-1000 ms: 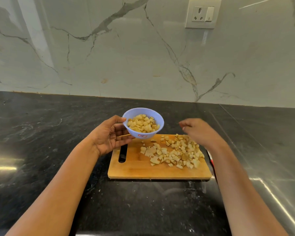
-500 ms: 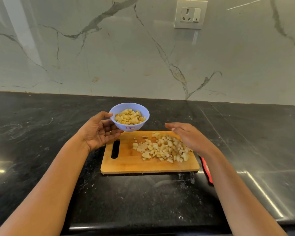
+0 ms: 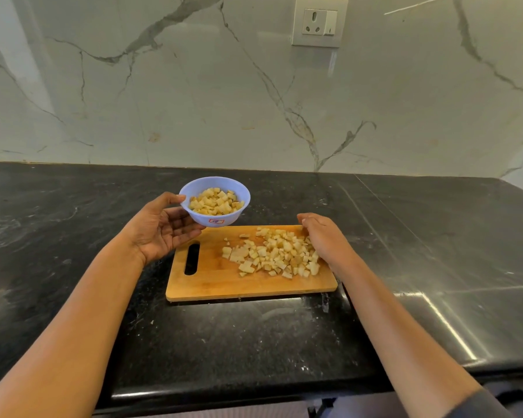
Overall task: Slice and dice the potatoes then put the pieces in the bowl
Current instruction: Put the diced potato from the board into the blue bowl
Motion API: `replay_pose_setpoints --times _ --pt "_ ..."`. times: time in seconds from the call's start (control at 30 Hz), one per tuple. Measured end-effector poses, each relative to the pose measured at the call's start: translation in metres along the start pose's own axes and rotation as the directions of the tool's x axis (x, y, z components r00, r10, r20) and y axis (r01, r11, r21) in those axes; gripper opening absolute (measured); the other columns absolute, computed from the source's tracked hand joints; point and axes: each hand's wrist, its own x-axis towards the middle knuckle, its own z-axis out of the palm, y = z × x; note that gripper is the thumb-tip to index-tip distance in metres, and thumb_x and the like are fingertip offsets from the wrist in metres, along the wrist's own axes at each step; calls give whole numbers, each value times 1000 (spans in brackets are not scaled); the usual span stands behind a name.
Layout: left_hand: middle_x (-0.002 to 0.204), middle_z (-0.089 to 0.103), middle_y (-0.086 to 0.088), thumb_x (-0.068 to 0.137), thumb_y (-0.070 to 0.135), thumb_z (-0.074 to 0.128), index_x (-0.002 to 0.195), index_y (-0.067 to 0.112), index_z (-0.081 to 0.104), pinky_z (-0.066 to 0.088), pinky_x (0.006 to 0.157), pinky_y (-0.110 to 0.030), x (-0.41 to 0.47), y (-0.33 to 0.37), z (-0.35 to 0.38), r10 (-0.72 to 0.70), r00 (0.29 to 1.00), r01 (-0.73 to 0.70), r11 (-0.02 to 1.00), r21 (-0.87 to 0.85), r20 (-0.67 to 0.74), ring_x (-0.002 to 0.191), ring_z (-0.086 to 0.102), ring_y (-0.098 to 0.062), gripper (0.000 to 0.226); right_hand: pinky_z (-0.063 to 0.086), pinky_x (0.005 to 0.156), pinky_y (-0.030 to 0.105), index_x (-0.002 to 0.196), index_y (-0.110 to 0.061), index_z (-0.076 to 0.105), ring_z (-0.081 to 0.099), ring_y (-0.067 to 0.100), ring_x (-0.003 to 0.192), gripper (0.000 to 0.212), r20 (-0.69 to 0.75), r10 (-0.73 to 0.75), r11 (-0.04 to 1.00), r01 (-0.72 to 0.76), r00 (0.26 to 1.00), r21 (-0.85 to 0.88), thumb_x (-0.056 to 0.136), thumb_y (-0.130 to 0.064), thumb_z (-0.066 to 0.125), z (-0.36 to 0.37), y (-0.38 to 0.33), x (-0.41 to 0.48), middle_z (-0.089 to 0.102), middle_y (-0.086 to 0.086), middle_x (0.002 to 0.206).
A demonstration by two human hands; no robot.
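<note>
Black stone counter [image 3: 254, 342] filled the near field, polished, with white flecks and a glare streak on the right. Both forearms came in bare from the lower corners.

Next out: a wooden cutting board [image 3: 212, 282] lay flat on the counter, long side toward me, with a handle slot [image 3: 192, 258] at its left end. A loose heap of potato dice [image 3: 272, 256] covered the right half of the board, a few strays toward the middle. Left half bare wood.

Right hand [image 3: 323, 239] sat at the right edge of the heap, little-finger side down on the board, fingers bent down into the dice and touching them. I could not tell from my feed whether they had closed on any pieces.

Left hand [image 3: 160, 233] was palm up by the board's far left corner, cradling a pale blue bowl [image 3: 233, 212]: thumb on the near rim, fingers curled under the base. I noted the bowl tipped slightly toward me, a small red-edged label [image 3: 216, 221] on its front wall. Its base overlapped the board's far edge in my view. Bowl roughly half full of more diced potato [image 3: 216, 202].

Beyond that, more dark counter ran to a white marble backsplash [image 3: 224, 101] with grey veins. A wall socket [image 3: 317, 22] sat at the top, right of centre.
</note>
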Motion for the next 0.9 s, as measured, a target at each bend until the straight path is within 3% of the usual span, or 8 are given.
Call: replay_pose_setpoints --times 0.1,0.17,0.3,0.4,0.57,0.73,0.8,0.9 --pt "83 71 -12 88 30 57 105 2 63 60 63 -28 1 0 -1 1 1000 -1 1000 -2 -2 70 71 -19 34 30 102 29 136 -16 49 41 16 127 41 -2 -36 996 35 999 -87 102 -26 27 10 -9 -3 45 3 142" --pt "82 71 -11 87 30 57 105 2 63 59 64 -28 2 0 0 2 1000 -2 1000 4 -2 70 71 -19 34 33 92 28 128 -10 55 47 13 109 40 0 -66 992 65 998 -105 103 -26 28 16 -13 -6 52 7 134" --pt "84 72 -11 85 30 58 105 3 63 60 61 -27 3 0 -1 -1 1000 1 1000 13 -2 70 71 -19 34 40 80 36 100 2 62 57 24 92 43 -7 -136 985 134 991 -110 103 -28 31 33 -19 -12 62 16 99" --pt "85 71 -11 87 30 57 105 3 64 60 61 -27 3 -1 -1 -2 1000 2 1000 18 -9 70 71 -19 33 33 69 30 72 -8 52 50 19 73 42 7 -224 932 216 975 -292 103 -27 30 45 -18 -9 51 4 73" --pt "85 71 -11 86 30 58 106 3 64 59 65 -29 4 -2 0 -1 1000 1 1000 25 -17 71 71 -19 34 41 73 33 104 -6 61 58 24 94 43 55 -288 792 270 956 -548 102 -34 28 55 -21 -7 61 11 102" --pt "89 71 -12 84 31 59 108 3 64 59 68 -29 4 -1 -2 -2 1000 2 1000 26 -15 74 70 -20 37 47 74 29 116 -11 63 62 20 96 33 -35 -283 917 259 959 -305 101 -22 35 28 -32 1 65 4 108" --pt "87 72 -12 85 31 58 107 3 64 59 68 -29 4 0 -2 1 1000 -1 1000 25 -15 73 71 -20 36 46 73 21 119 -16 63 62 14 97 31 -61 -157 988 157 986 -12 100 -18 38 11 -26 6 65 -3 111" --pt "85 72 -11 86 31 58 106 3 64 59 67 -29 4 0 -3 4 1000 -4 1000 19 -13 72 71 -19 35 48 85 25 108 -13 67 63 16 101 27 -96 63 897 -14 993 442 96 -15 42 -11 -10 10 69 5 107"
